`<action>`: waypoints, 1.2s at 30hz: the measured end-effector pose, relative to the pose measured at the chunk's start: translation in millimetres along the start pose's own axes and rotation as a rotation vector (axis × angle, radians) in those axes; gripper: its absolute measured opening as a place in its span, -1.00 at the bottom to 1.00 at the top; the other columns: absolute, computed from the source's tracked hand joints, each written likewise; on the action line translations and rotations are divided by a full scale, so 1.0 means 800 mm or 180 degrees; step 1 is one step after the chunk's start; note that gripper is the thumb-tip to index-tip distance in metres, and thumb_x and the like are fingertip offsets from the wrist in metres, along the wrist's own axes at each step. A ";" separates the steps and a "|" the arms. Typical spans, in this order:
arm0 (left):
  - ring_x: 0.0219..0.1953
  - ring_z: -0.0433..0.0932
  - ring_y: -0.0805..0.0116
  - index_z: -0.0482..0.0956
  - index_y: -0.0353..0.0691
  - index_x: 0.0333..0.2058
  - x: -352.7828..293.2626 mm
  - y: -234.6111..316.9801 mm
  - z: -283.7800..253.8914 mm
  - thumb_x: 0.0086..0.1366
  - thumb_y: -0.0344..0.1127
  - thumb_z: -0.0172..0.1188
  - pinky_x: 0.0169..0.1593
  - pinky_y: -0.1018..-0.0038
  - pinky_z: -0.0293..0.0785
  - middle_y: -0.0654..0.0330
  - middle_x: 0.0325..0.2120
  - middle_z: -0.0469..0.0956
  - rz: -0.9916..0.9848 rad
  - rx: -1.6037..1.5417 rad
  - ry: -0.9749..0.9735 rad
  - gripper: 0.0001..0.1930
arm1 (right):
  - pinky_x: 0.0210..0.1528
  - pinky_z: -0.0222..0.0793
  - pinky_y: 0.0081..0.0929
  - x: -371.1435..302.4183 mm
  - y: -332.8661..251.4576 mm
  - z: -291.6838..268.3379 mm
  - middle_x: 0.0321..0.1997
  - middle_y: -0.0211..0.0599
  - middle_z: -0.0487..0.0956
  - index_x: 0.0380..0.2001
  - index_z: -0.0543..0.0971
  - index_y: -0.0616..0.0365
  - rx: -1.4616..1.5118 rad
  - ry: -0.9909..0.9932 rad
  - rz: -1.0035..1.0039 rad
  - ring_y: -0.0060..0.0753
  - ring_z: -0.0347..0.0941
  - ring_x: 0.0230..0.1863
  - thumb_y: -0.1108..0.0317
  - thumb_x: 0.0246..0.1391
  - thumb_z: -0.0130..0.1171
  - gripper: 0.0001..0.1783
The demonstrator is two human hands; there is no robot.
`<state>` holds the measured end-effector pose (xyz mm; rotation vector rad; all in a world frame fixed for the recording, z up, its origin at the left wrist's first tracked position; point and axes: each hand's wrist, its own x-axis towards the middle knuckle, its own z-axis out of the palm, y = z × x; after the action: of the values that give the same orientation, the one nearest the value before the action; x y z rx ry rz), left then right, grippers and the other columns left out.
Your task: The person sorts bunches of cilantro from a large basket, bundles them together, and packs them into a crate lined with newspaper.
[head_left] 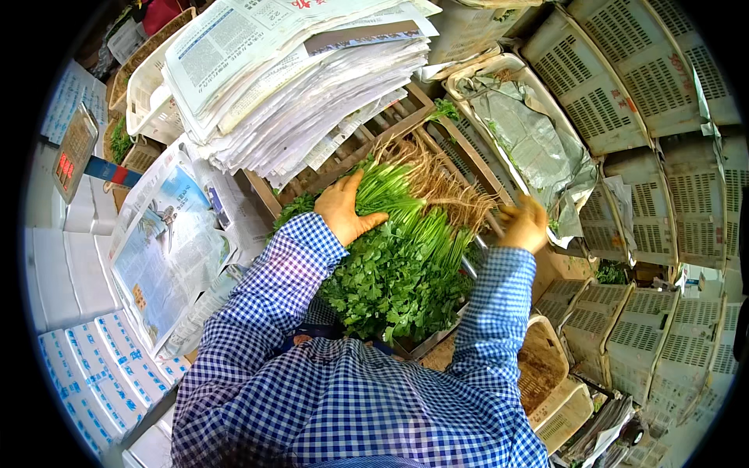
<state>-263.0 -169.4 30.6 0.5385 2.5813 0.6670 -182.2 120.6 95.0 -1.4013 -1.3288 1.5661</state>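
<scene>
At the centre of the frame, leafy greens (394, 277) are laid with their leaves toward the bottom and their tangled roots (449, 191) toward the upper right. The left hand (343, 212) is rested on the pale stems (394, 186), its thumb and fingers spread apart. The right hand (524, 225) is held just right of the roots, fingers curled; whether anything is clamped there cannot be told. Newspapers (304, 86) are piled above, left of centre.
</scene>
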 end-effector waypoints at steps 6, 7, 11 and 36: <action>0.31 0.33 -0.17 0.11 -0.29 0.42 0.001 0.000 0.001 0.17 0.26 0.37 0.36 0.11 0.33 -0.19 0.33 0.28 0.0114 -0.0028 0.0120 0.06 | -0.22 0.68 -0.41 0.018 0.044 -0.141 0.14 0.12 0.58 0.42 0.21 0.18 -0.0772 -0.0024 0.0048 -0.34 0.64 -0.25 0.02 0.37 0.12 -0.27; 0.32 0.33 -0.17 0.11 -0.30 0.42 0.003 0.000 0.004 0.17 0.27 0.37 0.37 0.11 0.32 -0.19 0.33 0.28 0.0126 -0.0027 0.0117 0.06 | -0.28 0.65 -0.50 -0.015 0.044 -0.139 0.03 -0.01 0.63 0.39 0.28 0.16 -0.0939 -0.0093 -0.0112 -0.43 0.61 -0.34 0.08 0.35 0.17 -0.32; 0.33 0.31 -0.17 0.11 -0.32 0.42 -0.002 -0.014 0.005 0.19 0.29 0.34 0.37 0.10 0.30 -0.23 0.33 0.27 0.0097 0.0018 0.0174 0.06 | -0.44 0.53 -0.52 -0.102 0.032 -0.050 -0.52 -0.47 0.57 0.41 0.31 0.04 -0.2421 -0.1536 -0.1478 -0.58 0.49 -0.52 0.17 0.20 0.35 -0.24; 0.49 0.03 -0.13 0.14 -0.19 0.43 -0.019 0.028 -0.010 0.29 0.52 -0.13 0.51 -0.05 -0.08 -0.13 0.44 0.12 0.0581 0.1111 0.0992 0.00 | -0.02 0.56 -0.20 -0.029 0.061 -0.009 -0.08 -0.01 0.69 0.06 0.53 0.14 -0.4942 -0.2100 -0.1554 -0.01 0.65 -0.12 0.13 0.38 0.01 -0.64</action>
<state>-248.4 -161.4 53.3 0.8475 2.9919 0.3786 -162.3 87.1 56.4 -0.9909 -3.3244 0.4334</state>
